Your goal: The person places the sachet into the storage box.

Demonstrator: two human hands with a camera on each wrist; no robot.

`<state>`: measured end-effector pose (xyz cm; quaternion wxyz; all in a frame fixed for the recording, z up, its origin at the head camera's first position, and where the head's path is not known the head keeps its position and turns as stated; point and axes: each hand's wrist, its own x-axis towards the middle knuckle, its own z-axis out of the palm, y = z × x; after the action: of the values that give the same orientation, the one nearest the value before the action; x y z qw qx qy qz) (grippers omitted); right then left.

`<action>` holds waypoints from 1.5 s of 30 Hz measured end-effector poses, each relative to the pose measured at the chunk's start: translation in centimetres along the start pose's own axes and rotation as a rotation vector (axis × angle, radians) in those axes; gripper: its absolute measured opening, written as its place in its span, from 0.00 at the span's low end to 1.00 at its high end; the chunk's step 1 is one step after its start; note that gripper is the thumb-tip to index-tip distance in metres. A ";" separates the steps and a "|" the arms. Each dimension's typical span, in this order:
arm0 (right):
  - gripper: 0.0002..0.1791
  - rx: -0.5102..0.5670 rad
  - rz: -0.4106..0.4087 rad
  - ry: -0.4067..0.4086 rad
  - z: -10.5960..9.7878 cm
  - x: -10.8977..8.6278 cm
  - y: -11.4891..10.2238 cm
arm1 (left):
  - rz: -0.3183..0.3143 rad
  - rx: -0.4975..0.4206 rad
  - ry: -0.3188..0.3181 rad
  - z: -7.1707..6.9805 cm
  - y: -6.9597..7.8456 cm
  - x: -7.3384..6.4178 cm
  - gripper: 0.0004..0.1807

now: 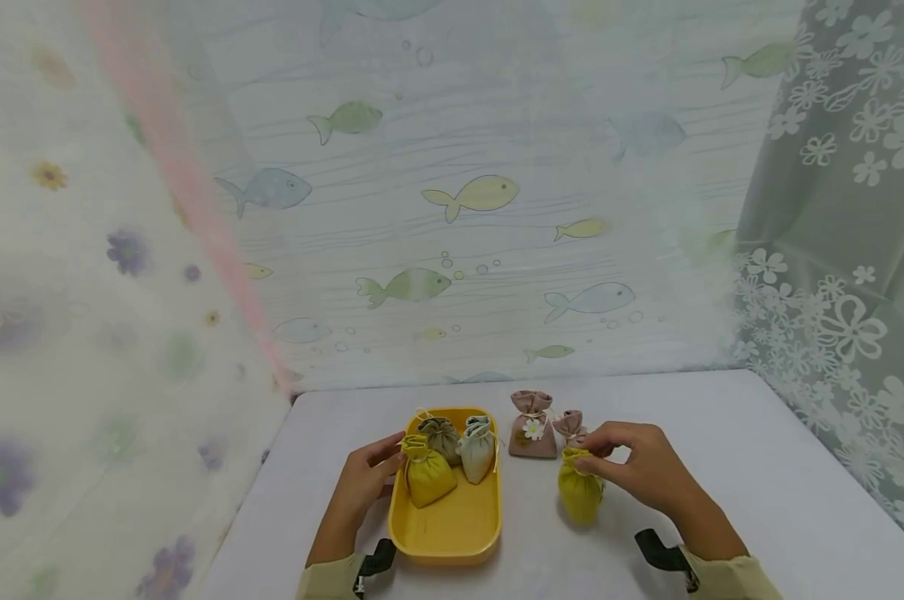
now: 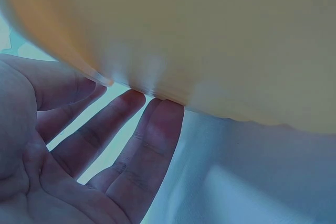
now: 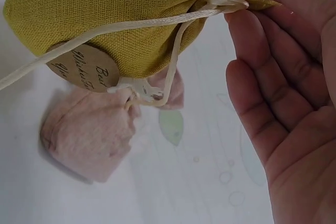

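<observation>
My right hand [image 1: 639, 462] pinches the gathered neck of a yellow drawstring pouch [image 1: 581, 493], which hangs in front of the pink pouches. In the right wrist view, the held pouch [image 3: 131, 19] carries a cream cord and a round brown tag [image 3: 86, 67] with handwriting-style lettering. My left hand [image 1: 362, 483] touches the left side of a yellow tray [image 1: 444, 532]. Seen from the left wrist, its fingertips rest against the tray's outer wall [image 2: 220, 40], the fingers loosely extended. Inside the tray lie a yellow pouch [image 1: 429, 479], an olive-brown pouch [image 1: 441, 437] and a pale grey pouch [image 1: 477, 454].
A larger pink pouch with a white flower [image 1: 532, 427] stands on the white table [image 1: 751, 467], right of the tray. Beside it is a smaller pink pouch [image 1: 570, 427], partly behind the right hand. A fish-print curtain [image 1: 466, 250] hangs along the back edge.
</observation>
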<state>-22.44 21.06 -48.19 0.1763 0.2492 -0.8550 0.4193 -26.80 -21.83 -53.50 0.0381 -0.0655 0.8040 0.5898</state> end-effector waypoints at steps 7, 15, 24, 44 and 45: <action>0.08 0.024 -0.101 0.034 0.5 1.0 -0.7 | 0.001 -0.001 -0.007 0.0 0.0 0.0 0.26; 0.07 0.046 -0.081 0.032 1.4 2.1 -1.8 | -0.018 0.004 0.006 0.0 0.2 -0.1 0.26; 0.06 0.084 -0.118 0.059 2.6 3.3 -2.7 | -0.017 0.000 -0.007 -0.1 0.2 -0.1 0.26; 0.07 0.095 -0.160 0.064 4.4 5.6 -5.5 | -0.012 -0.001 -0.003 0.0 0.1 -0.1 0.25; 0.07 0.096 -0.156 0.063 4.5 5.6 -5.6 | -0.013 -0.002 -0.001 0.1 0.1 -0.2 0.25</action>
<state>-24.21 12.96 -44.40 0.2229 0.3099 -0.8060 0.4525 -26.65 -21.73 -53.37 0.0421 -0.0704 0.8030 0.5903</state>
